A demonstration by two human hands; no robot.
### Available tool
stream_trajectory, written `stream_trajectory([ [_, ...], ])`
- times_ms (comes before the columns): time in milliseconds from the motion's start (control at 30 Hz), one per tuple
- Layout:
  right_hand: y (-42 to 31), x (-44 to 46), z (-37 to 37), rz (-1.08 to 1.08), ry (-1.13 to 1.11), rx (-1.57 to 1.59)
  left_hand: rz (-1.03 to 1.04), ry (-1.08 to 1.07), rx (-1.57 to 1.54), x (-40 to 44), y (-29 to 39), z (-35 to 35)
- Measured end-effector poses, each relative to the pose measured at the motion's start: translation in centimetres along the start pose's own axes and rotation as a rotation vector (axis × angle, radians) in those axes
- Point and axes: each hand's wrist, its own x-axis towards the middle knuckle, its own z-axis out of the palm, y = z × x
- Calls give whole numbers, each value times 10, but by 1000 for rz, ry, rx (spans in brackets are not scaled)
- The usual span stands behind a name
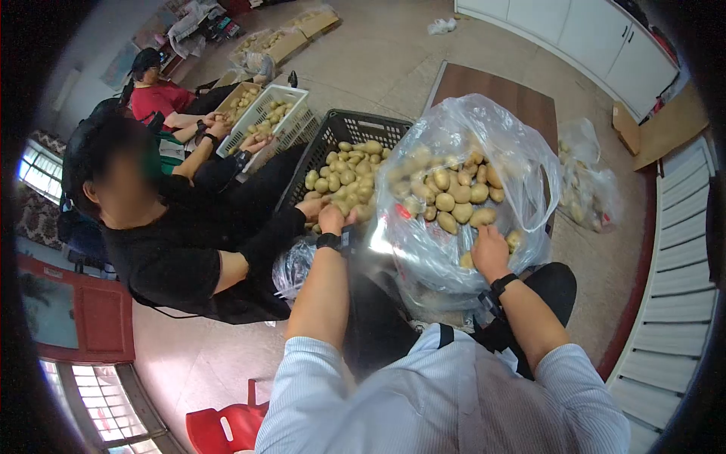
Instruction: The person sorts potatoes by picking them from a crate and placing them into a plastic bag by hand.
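Observation:
My right hand [490, 253] reaches into a large clear plastic bag [541, 163] of yellow-brown potatoes [460, 193]. Its fingers are bent against a potato [482, 217] at the near side of the pile and look closed on it. Over the near end of a dark plastic crate [342, 119] is my left hand [330, 219], beside the crate's potatoes [346, 175]. Its fingers are partly hidden, so whether it holds anything is unclear. A co-worker's hand [311, 209] is right next to it at the crate.
A co-worker in black [181, 250] sits close on my left. Beyond, another person in red [155, 98] sits by a white crate [295, 98] and cardboard boxes of potatoes. A brown board [491, 79] lies behind the bag. More bags [586, 185] are at right, a red chair [227, 427] lower left.

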Motion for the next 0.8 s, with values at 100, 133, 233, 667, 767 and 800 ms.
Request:
stream_trajectory([
  [100,2,0,1,-19,42,-18,124,36,21,-2,5,-15],
  [133,-1,-1,-1,-28,75,-16,125,45,25,-2,5,-13],
  [233,-6,-1,-8,47,6,-30,99,-2,151,-2,11,-17],
  [667,-5,1,-9,131,-91,-9,-95,-313,324,-1,7,-12],
  [767,-3,1,-5,120,-66,85,-27,-474,174,6,4,-15],
  [800,-2,1,-4,109,-41,130,-23,-468,171,6,4,-12],
])
